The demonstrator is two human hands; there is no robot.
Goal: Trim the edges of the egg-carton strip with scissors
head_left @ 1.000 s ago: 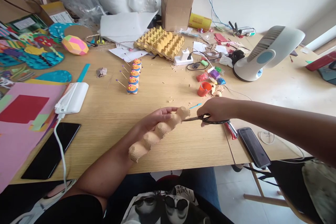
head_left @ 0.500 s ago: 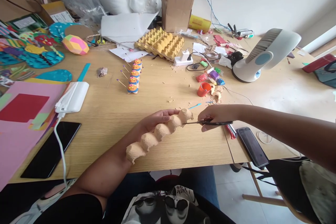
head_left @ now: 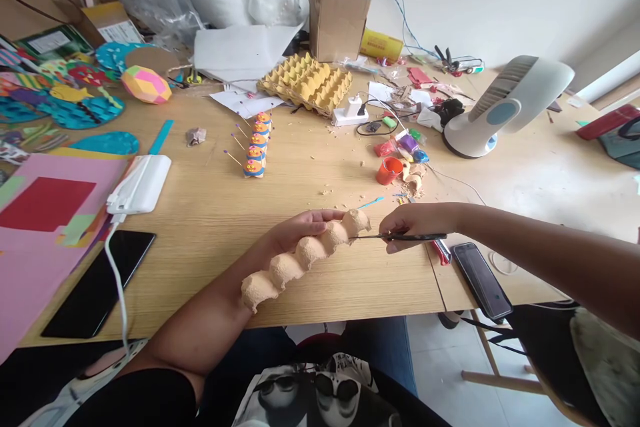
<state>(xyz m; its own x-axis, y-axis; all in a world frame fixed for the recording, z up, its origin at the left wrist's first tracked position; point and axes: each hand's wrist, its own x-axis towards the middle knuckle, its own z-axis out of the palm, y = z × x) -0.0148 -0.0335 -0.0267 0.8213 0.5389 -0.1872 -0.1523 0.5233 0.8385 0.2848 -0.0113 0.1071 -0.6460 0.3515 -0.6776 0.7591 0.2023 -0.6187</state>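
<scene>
A strip of tan egg carton (head_left: 313,251), a row of several rounded bumps, slants up to the right above the table's front edge. My left hand (head_left: 306,227) grips it from behind near its upper right end, thumb on top and the other fingers partly hidden. Dark-handled scissors (head_left: 407,237) are in my right hand (head_left: 411,223), fingers wrapped round the handles. Their blades point left, and the tips meet the strip's lower edge between the last two bumps. Farther off stands a painted caterpillar (head_left: 257,145) made from a similar strip, with pins stuck in it.
Behind are a yellow egg tray (head_left: 310,83), a power strip (head_left: 350,111) and a white fan (head_left: 500,107). A red bucket (head_left: 389,171) stands beside clay packets and scraps. A red cutter (head_left: 442,251) and a phone (head_left: 481,280) lie right; a black phone (head_left: 100,283) lies left.
The scissor blades appear closer together at the strip's edge than before. Both hands and the strip stay in nearly the same place, with a slight shift of the whole view.
</scene>
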